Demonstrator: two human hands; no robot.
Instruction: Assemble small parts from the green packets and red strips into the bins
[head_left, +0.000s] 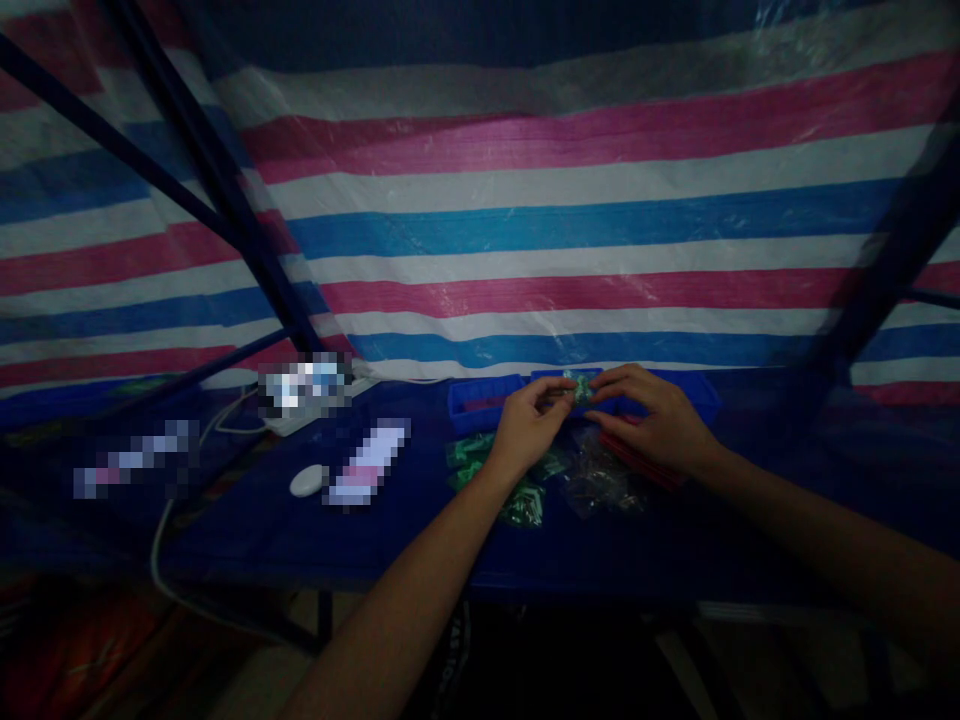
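Observation:
Between the fingertips of both hands is a small clear packet with green contents [582, 388], raised over the blue bins. My left hand [529, 420] pinches its left side with thumb and fingers. From the other side my right hand [654, 412] has its fingers closed on the packet's edge. Several green packets [521, 502] lie on the table below my left hand. Clear packets with dark, thin contents [600, 475] rest between my forearms. Partly covered by my right hand are flat red pieces [645, 458]; their kind is not clear.
Blue plastic bins [461, 408] stand along the table's back. To the left on the blue table [255, 535] are a blurred-out flat item [370, 462], a round white object [308, 481] and a white power strip [289, 423] with cables. Metal frame posts and a striped tarp [600, 240] enclose the table.

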